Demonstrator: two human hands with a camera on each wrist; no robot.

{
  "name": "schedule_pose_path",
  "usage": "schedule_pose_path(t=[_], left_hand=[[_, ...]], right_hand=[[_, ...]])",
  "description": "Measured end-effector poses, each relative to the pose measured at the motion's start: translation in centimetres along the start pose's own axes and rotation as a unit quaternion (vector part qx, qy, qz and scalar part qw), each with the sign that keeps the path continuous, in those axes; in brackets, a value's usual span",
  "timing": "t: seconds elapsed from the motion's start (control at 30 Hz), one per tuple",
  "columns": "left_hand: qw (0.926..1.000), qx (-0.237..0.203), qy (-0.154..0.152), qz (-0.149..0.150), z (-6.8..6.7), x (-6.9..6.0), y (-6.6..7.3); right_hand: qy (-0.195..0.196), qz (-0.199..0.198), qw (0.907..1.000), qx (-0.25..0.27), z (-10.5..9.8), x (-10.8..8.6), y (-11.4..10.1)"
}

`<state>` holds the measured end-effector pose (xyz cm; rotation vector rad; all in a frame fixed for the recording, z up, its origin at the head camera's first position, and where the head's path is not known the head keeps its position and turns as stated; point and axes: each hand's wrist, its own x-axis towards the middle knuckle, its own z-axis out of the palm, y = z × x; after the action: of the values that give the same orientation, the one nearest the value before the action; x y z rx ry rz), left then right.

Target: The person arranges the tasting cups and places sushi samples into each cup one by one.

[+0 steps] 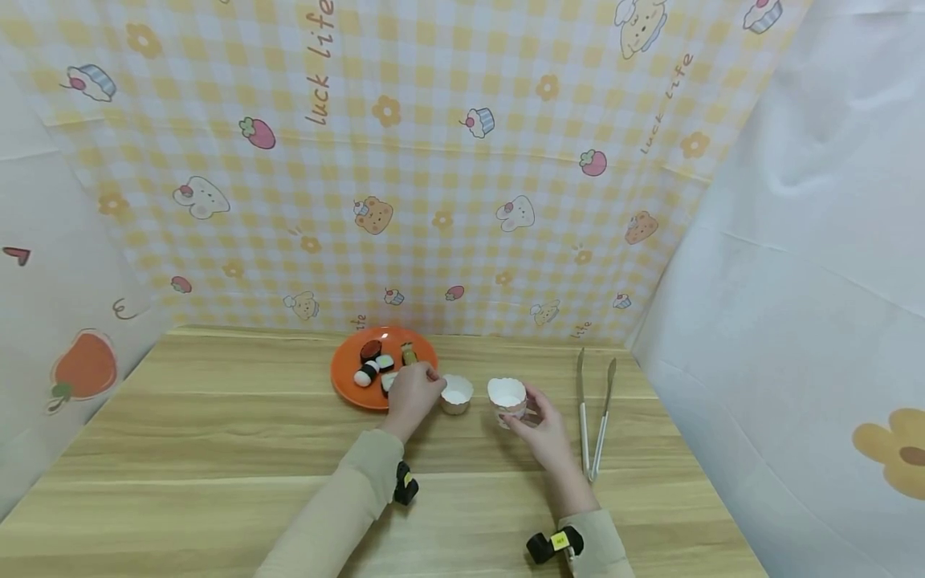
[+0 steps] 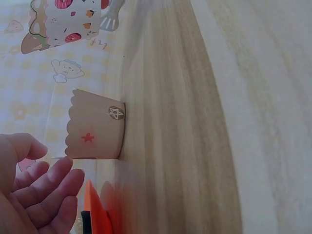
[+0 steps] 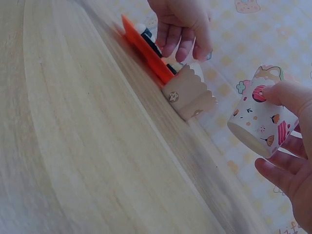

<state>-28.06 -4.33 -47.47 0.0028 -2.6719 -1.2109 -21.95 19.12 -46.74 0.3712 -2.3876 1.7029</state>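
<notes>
My right hand (image 1: 545, 433) holds a white paper baking cup (image 3: 256, 117) printed with cakes and fruit, thumb on one side and fingers on the other. It is tilted in the right wrist view, with another scalloped rim showing behind it. A tan paper baking cup (image 2: 97, 126) with a scalloped rim stands upright on the table, left of the held cup. My left hand (image 1: 413, 395) is beside this tan cup, over the right edge of the orange plate (image 1: 344, 387). Its fingers are loosely bent with nothing visible between them. Toy sushi pieces (image 1: 367, 372) lie on the plate, some hidden by the hand.
Metal tongs (image 1: 588, 449) with white handles lie spread on the wooden table (image 1: 217, 433) to the right of my right hand. A yellow checked cloth (image 1: 433, 177) hangs behind the table, and white cloth (image 1: 809, 321) hangs at the right side.
</notes>
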Motion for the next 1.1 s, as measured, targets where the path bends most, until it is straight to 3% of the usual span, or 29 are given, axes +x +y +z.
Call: schedule_pose_path(t=[0.3,0.47,0.7,0.9,0.97,1.1], left_hand=[[0.9997,-0.008,0.012,0.020,-0.3,0.0,0.8],[0.9991,-0.004,0.002,0.042,-0.3,-0.3,1.6],[0.9967,-0.002,-0.018,0.079,-0.3,-0.7,2.6],[0.9945,0.006,-0.028,0.101,-0.1,-1.1,3.5],[0.9937,0.013,-0.029,0.108,0.0,-1.2,3.7],[0.9932,0.016,-0.039,0.109,0.0,-1.4,4.2]], right_hand=[[0.010,0.007,0.9999,0.010,0.0,0.7,3.4],[0.020,-0.005,0.9998,0.000,-0.1,0.5,4.0],[0.013,0.005,0.9999,0.001,-0.2,0.3,3.7],[0.001,0.002,0.9999,-0.014,-0.6,-0.5,0.7],[-0.003,0.002,0.9999,-0.015,-0.7,-0.6,0.7],[0.001,-0.003,0.9999,-0.015,-0.8,-0.4,2.8]])
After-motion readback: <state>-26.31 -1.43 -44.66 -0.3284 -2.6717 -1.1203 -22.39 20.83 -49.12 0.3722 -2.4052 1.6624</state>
